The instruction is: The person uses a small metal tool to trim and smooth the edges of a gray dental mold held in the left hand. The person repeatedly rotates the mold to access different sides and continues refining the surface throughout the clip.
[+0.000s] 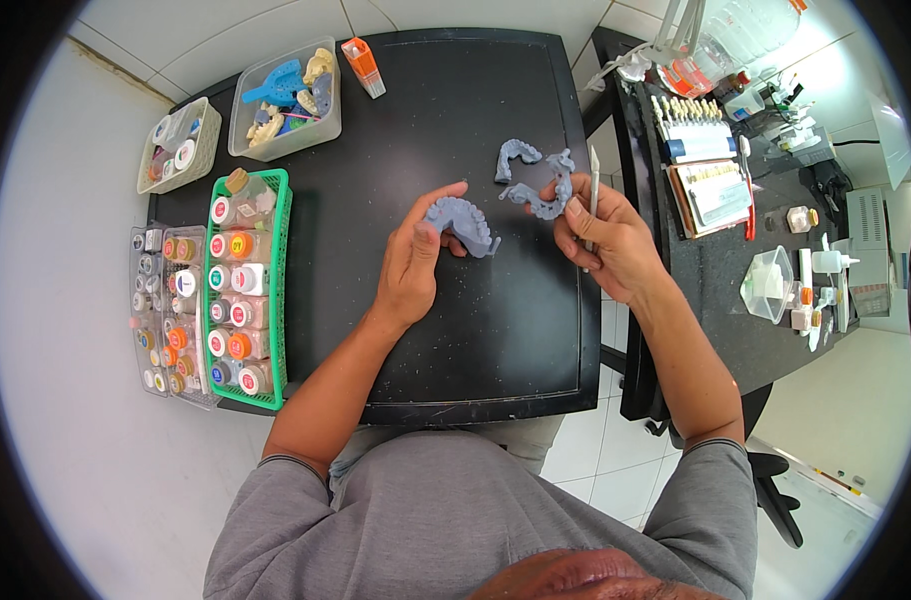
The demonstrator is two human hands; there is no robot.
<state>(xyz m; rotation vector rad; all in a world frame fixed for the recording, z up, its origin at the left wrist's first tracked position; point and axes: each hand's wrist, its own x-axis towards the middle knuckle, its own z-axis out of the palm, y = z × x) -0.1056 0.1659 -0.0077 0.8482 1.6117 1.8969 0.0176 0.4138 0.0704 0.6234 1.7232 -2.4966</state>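
My left hand (409,268) is closed around a grey-blue dental arch model (459,220), its tooth row curving along the top. In my right hand (611,238), thumb and fingers pinch a second, thinner grey-blue dental arch piece (547,206). That same hand also keeps a slim, pale, pointed tool (593,178) upright against the fingers; its exact kind is unclear. Just beyond the pinched piece, a third grey-blue arch piece (516,156) lies on the black table (485,345). The two held pieces are apart from each other.
At the left stand a green basket (285,230) of capped jars, a clear rack (147,375) of small jars and a cream basket (210,140). A plastic tub (320,135) holds dental models and a blue tray. Nearby is an orange-white carton (364,68). A cluttered dark bench (700,290) stands right.
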